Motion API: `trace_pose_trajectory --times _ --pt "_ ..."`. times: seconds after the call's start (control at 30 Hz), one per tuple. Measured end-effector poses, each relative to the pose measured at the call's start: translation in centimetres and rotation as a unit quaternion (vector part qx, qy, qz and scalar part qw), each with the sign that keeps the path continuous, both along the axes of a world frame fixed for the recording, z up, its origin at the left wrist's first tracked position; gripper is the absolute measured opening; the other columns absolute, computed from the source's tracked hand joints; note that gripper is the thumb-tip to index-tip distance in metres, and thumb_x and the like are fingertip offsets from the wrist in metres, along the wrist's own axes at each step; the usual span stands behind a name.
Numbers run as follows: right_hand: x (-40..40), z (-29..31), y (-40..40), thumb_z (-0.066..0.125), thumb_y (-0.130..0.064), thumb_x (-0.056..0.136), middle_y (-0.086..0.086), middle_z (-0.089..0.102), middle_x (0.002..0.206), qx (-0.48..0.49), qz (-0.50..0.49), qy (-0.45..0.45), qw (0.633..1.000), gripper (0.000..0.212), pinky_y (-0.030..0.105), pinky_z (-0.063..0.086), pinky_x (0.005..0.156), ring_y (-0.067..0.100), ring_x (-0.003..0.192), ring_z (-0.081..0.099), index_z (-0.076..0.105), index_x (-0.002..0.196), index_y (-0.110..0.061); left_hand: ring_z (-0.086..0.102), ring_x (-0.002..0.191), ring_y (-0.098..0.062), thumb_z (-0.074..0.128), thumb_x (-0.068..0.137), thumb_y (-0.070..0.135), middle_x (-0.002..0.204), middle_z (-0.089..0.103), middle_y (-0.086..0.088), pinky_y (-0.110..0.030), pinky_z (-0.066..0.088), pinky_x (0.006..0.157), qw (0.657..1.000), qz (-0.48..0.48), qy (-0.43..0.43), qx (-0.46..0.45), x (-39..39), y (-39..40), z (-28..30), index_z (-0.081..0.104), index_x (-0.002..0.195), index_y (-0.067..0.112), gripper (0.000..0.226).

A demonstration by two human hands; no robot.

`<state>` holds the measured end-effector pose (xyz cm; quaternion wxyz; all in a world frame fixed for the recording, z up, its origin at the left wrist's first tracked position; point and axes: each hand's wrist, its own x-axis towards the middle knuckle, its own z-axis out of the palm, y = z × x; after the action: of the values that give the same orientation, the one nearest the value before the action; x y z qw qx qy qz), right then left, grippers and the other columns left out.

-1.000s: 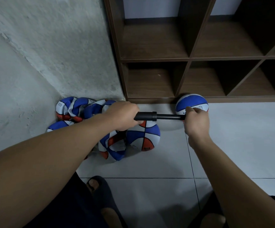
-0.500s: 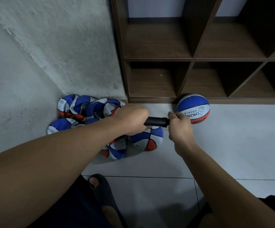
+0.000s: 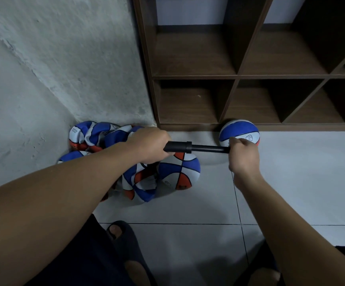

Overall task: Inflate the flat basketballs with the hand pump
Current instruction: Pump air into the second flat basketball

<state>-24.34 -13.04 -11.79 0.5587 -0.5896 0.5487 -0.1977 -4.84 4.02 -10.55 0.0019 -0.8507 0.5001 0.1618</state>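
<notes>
Two hands' fingers, left [image 3: 150,145] and right [image 3: 242,155], curled around one pump [image 3: 196,148]; one round basketball [image 3: 239,134] nearby.

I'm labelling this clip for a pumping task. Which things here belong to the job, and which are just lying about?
Part of the job:
- hand pump, gripped by left hand and right hand
- round basketball by the shelf
- flat basketballs piled in the corner

Just there:
- wooden shelf unit
- dark slipper

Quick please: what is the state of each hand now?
Left hand: closed around the barrel of the black hand pump.
Right hand: closed on the pump's handle end, rod pulled out.
</notes>
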Motion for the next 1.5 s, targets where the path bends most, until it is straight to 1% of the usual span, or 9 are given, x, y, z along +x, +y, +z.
trace_pose_trajectory --times 0.1,0.23,0.3,0.67,0.83,0.97,1.1,1.23,1.5 --pt "0.4 0.7 1.9 0.054 -0.029 0.105 0.002 0.055 0.075 -0.037 0.037 -0.013 0.999 0.027 0.037 0.04 0.067 0.021 0.072 0.048 0.064 0.088 -0.011 0.063 0.063 -0.021 0.065 0.097 0.042 0.072 0.063 0.002 -0.04 0.057 0.059 1.0 0.0 -0.014 -0.016 -1.3 -0.8 0.3 0.059 0.071 0.027 0.031" --pt "1.2 2.1 2.3 0.053 -0.034 0.108 -0.004 0.046 0.065 -0.075 0.086 -0.035 0.993 0.034 0.034 0.036 0.061 0.016 0.065 0.043 0.054 0.079 -0.015 0.066 0.067 -0.022 0.066 0.098 0.04 0.073 0.065 0.002 -0.031 0.042 0.051 0.999 0.021 0.0 -0.025 -2.9 -1.4 0.7 0.064 0.075 0.025 0.027" --pt "1.6 2.2 2.6 0.053 -0.036 0.109 -0.004 0.048 0.065 -0.08 0.099 -0.036 0.991 0.035 0.033 0.038 0.062 0.014 0.064 0.045 0.056 0.082 -0.014 0.066 0.066 -0.022 0.066 0.098 0.041 0.072 0.066 0.002 -0.034 0.048 0.053 0.999 0.025 0.011 -0.034 -3.2 -1.6 0.9 0.063 0.074 0.025 0.029" --pt "1.3 -0.4 3.2 0.059 -0.047 0.106 0.0 0.051 0.066 0.024 0.153 0.003 0.988 0.037 0.039 0.045 0.064 0.019 0.063 0.048 0.059 0.086 -0.016 0.063 0.06 -0.02 0.063 0.096 0.039 0.069 0.065 0.0 -0.037 0.047 0.054 0.998 0.006 0.056 0.015 -1.8 -0.6 0.2 0.063 0.074 0.021 0.028" --pt "-0.1 0.1 -2.1 0.062 -0.034 0.103 0.011 0.046 0.072 0.048 0.058 0.005 0.997 0.028 0.032 0.033 0.05 0.024 0.065 0.044 0.059 0.084 -0.014 0.064 0.061 -0.013 0.065 0.094 0.05 0.073 0.065 0.005 -0.043 0.059 0.06 0.999 0.029 0.042 -0.004 0.9 1.0 -0.2 0.064 0.073 0.028 0.031" --pt "0.1 -0.2 -1.1 0.049 -0.032 0.107 0.003 0.044 0.063 -0.039 0.008 0.024 0.999 0.044 0.038 0.032 0.062 0.026 0.064 0.041 0.043 0.067 -0.015 0.064 0.058 -0.019 0.064 0.093 0.045 0.068 0.064 0.003 -0.041 0.059 0.057 0.998 0.034 0.045 -0.009 -0.3 0.2 0.2 0.062 0.068 0.025 0.032" --pt "0.5 0.2 1.5 0.044 -0.035 0.112 0.004 0.052 0.069 -0.081 0.028 0.026 0.996 0.045 0.038 0.037 0.064 0.022 0.066 0.045 0.055 0.078 -0.007 0.064 0.063 -0.021 0.067 0.092 0.033 0.07 0.063 0.003 -0.04 0.056 0.057 0.999 0.021 0.024 -0.017 -1.9 -0.9 0.9 0.062 0.07 0.025 0.024" --pt "1.1 0.5 3.2 0.044 -0.037 0.113 0.005 0.059 0.075 -0.093 0.07 0.021 0.993 0.043 0.036 0.042 0.063 0.019 0.069 0.053 0.062 0.09 -0.006 0.064 0.07 -0.021 0.066 0.095 0.032 0.075 0.064 0.004 -0.031 0.039 0.054 1.0 0.022 0.009 0.003 -3.2 -1.0 1.1 0.065 0.077 0.024 0.019" --pt "1.6 0.0 5.0 0.045 -0.037 0.114 0.001 0.055 0.074 -0.052 0.091 0.006 0.994 0.039 0.03 0.038 0.056 0.014 0.064 0.05 0.059 0.09 -0.011 0.062 0.063 -0.02 0.069 0.092 0.033 0.072 0.063 0.003 -0.033 0.048 0.055 1.0 0.003 0.002 0.008 -4.2 -1.3 0.8 0.065 0.076 0.024 0.018"
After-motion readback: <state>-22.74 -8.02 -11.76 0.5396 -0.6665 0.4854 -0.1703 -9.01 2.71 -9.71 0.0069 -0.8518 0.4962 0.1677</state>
